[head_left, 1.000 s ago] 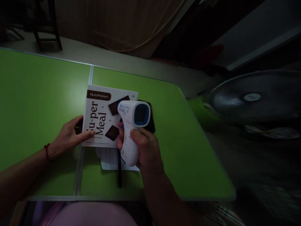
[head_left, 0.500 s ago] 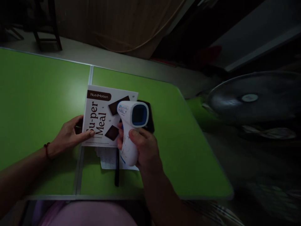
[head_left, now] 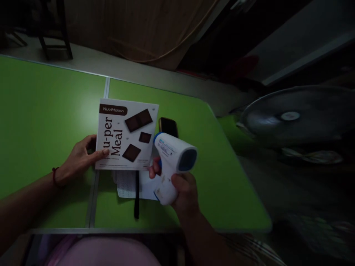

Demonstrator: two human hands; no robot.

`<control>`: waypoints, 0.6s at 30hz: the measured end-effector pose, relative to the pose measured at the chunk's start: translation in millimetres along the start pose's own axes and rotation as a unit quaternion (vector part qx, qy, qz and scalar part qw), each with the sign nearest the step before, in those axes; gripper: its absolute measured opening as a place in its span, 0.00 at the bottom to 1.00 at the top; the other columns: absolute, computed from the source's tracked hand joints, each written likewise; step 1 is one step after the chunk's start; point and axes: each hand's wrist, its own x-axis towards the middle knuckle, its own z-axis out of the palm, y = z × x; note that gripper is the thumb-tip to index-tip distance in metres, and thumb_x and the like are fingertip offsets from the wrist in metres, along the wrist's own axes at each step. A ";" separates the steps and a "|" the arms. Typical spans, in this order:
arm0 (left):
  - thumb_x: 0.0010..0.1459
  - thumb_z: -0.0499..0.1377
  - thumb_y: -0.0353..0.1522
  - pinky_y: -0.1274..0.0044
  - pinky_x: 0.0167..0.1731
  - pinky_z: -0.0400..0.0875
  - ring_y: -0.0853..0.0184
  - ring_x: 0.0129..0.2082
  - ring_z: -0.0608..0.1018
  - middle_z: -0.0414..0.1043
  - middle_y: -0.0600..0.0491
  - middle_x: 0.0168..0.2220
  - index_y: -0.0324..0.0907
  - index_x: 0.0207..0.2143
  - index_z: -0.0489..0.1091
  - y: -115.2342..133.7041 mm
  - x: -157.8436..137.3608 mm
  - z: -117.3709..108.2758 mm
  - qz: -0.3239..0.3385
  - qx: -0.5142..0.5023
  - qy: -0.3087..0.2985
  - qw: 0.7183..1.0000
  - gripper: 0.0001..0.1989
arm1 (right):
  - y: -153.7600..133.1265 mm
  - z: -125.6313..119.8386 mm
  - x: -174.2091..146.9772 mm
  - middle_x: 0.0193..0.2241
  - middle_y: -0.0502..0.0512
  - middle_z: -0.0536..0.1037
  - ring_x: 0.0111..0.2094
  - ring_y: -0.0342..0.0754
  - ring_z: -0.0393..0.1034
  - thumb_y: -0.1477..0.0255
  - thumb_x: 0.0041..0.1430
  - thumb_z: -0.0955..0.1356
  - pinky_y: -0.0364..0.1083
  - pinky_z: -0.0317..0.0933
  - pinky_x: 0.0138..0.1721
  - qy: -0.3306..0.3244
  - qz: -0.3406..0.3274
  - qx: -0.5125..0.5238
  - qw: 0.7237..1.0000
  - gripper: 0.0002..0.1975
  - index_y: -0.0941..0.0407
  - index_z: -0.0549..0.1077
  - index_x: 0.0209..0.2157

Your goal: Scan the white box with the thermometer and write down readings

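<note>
Phone (head_left: pixel 168 126) partly hidden behind thermometer (head_left: pixel 169 160); papers (head_left: pixel 126 184) partly covered by box (head_left: pixel 124 129).

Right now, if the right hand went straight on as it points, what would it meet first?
Probably the white NutriMotion box, near its lower-right corner: the right hand, gripping the thermometer gun, points up-left toward it. Depth is unclear, so it could pass above.

Green table (head_left: pixel 227 184) bearing a phone (head_left: pixel 169 126), papers (head_left: pixel 126 185) and, across them, a black pen (head_left: pixel 137 201); beyond, a dark chair-like frame (head_left: pixel 57 47) on pale floor (head_left: pixel 116 62).
</note>
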 end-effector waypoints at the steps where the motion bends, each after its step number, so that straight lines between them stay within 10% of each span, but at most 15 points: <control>1: 0.55 0.67 0.49 0.58 0.41 0.83 0.50 0.48 0.81 0.75 0.40 0.53 0.39 0.50 0.68 -0.8 0.1 -0.2 0.007 -0.003 0.006 1.000 0.29 | 1.7 -5.9 -0.1 0.26 0.54 0.76 0.30 0.51 0.72 0.57 0.46 0.72 0.52 0.67 0.35 0.022 0.013 -0.022 0.999 0.19 0.55 0.77 0.36; 7: 0.55 0.69 0.48 0.60 0.40 0.84 0.51 0.49 0.80 0.75 0.44 0.52 0.43 0.47 0.67 -8.5 9.8 -13.3 0.093 0.009 0.076 0.993 0.26 | 3.0 -32.1 11.9 0.34 0.61 0.82 0.34 0.57 0.75 0.48 0.44 0.72 0.53 0.68 0.34 0.072 0.101 -0.289 0.949 0.28 0.57 0.79 0.38; 13: 0.54 0.70 0.45 0.61 0.46 0.81 0.53 0.57 0.74 0.70 0.50 0.56 0.46 0.54 0.64 -20.3 24.0 -36.6 0.158 0.079 0.181 0.968 0.31 | 27.8 -50.9 19.3 0.42 0.70 0.80 0.40 0.63 0.74 0.43 0.50 0.65 0.58 0.66 0.37 0.133 -0.033 -0.554 0.821 0.36 0.60 0.78 0.45; 18: 0.57 0.65 0.49 0.60 0.50 0.76 0.57 0.57 0.72 0.67 0.54 0.58 0.43 0.60 0.57 -28.6 31.7 -45.0 0.173 0.154 0.177 0.957 0.36 | 42.8 -59.0 14.7 0.37 0.63 0.79 0.35 0.56 0.73 0.49 0.59 0.64 0.52 0.65 0.31 0.094 -0.089 -0.622 0.772 0.27 0.57 0.78 0.44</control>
